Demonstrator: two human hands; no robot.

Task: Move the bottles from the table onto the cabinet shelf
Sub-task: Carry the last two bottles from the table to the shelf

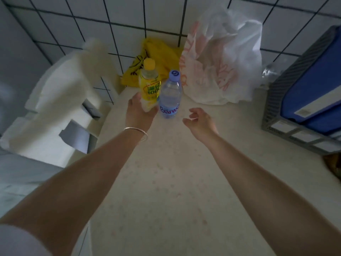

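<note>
the yellow bottle (149,84) shows "100" on its label under a yellow cap; the clear water bottle (170,96) has a blue band reading "gant", cut off at the edge, and a pale purple cap. both stand upright, just beside each other, on the surface (166,182). your left hand (140,113) wraps the yellow bottle's lower part. your right hand (199,120) hovers loosely curled and holding nothing, near the water bottle on its right. a white plastic bag (221,61) with orange print sits behind.

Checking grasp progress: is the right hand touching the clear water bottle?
Apart. The head view shows bare table between the right hand and the clear water bottle.
</note>
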